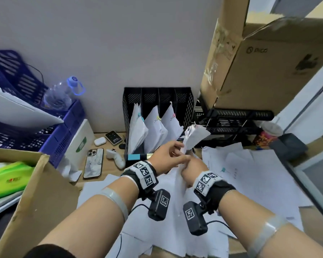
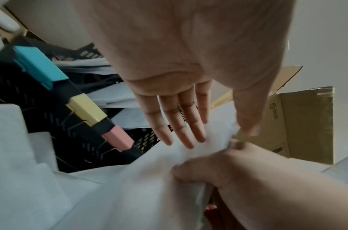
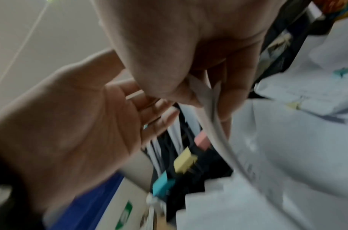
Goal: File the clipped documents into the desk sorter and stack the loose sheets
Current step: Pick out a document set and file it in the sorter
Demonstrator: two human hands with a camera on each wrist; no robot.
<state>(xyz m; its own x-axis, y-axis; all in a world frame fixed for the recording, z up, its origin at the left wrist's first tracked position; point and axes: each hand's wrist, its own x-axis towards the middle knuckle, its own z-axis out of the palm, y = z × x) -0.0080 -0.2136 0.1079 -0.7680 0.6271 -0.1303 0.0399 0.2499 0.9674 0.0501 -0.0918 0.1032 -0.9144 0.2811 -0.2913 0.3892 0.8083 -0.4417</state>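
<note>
The black mesh desk sorter (image 1: 186, 101) stands against the wall with three clipped documents (image 1: 155, 125) leaning in its slots. Blue (image 2: 39, 68), yellow (image 2: 86, 112) and pink (image 2: 118, 140) clips sit along its front edge. In front of it I hold a white paper bundle (image 1: 194, 135) upright. My right hand (image 3: 204, 93) grips its lower part between thumb and fingers. My left hand (image 2: 189, 137) lies with straight fingers against the bundle's side. Loose sheets (image 1: 259, 174) cover the desk, one set (image 1: 223, 170) bearing a teal clip.
A large cardboard box (image 1: 268, 62) overhangs a black wire rack (image 1: 231, 120) at the right. Blue crates (image 1: 17, 90) and a water bottle (image 1: 60, 95) stand left. A phone (image 1: 93, 162), white controller (image 1: 116, 159) and earbud case (image 1: 99, 141) lie beside the sorter. Another cardboard box (image 1: 35, 202) is near left.
</note>
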